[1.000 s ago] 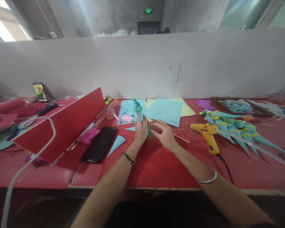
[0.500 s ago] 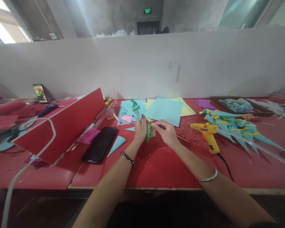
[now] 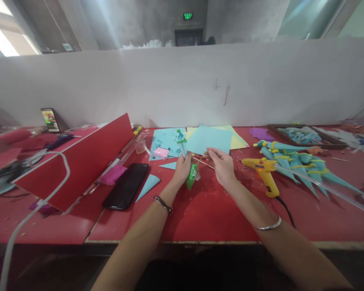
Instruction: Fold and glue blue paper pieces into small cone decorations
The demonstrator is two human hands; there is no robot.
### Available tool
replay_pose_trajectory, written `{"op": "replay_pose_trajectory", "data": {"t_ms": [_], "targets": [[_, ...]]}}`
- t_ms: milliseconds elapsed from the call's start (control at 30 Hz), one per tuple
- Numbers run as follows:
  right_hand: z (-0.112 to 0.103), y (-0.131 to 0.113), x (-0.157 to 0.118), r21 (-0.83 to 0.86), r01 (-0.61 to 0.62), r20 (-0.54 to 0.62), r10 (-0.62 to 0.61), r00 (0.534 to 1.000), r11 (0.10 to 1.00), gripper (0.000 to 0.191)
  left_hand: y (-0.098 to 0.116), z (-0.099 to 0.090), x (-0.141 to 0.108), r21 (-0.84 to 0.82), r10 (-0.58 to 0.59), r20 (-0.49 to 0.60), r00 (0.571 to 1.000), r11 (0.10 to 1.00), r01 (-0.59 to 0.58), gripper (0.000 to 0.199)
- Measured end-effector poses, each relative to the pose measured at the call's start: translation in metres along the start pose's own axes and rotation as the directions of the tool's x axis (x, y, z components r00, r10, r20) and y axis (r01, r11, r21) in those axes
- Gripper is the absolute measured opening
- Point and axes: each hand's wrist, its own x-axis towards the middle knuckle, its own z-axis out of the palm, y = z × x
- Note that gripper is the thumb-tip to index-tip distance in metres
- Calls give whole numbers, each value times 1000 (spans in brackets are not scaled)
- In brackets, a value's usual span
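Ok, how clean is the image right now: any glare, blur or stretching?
Head view: the bright opening at upper left is blown white; head view: a pale glare streak crosses the concrete wall; head view: the right hand and green packet look soft; head view: the coloured strips at far right look smeared and stretched.

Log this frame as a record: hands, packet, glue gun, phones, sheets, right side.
left hand: holds blue paper cone with green trim
right hand: apart from left; anything held unclear
green packet: beside left hand
glue gun: yellow, on red table, right of right hand
phones: black phone flat, screen dark; propped phone far left, screen lit
sheets: blue sheet overlapping yellow sheet
right side: blue pieces with yellow trim, heaped
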Motion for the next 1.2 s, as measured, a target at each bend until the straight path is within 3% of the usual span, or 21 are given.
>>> {"op": "replay_pose_trajectory", "data": {"t_ms": [200, 500, 733, 800, 967, 1100, 1200], "targets": [[-3, 1, 2, -55, 53, -14, -54, 998, 997, 25, -2, 1, -1, -5, -43, 37, 998, 999, 43, 35], [-1, 9, 1, -205, 73, 198, -32, 980, 976, 20, -6, -1, 3, -157, -106, 5, 994, 982, 105, 30], [0, 11, -3, -292, 148, 383, -27, 923, 945, 26, -7, -3, 6, -261, -157, -26, 987, 955, 145, 30], [0, 12, -4, -344, 248, 417, -89, 905, 906, 24, -7, -4, 7, -289, -158, -14, 987, 946, 147, 30], [-1, 12, -5, -526, 473, 484, -208, 850, 707, 14, -7, -6, 7, -299, -162, -10, 987, 942, 151, 29], [-2, 7, -5, -560, 510, 477, -249, 843, 653, 16, -7, -6, 7, -302, -157, -17, 987, 942, 145, 28], [-1, 7, -5, -546, 467, 432, -244, 868, 696, 16, -8, -6, 8, -327, -171, -21, 985, 932, 155, 26]]}}
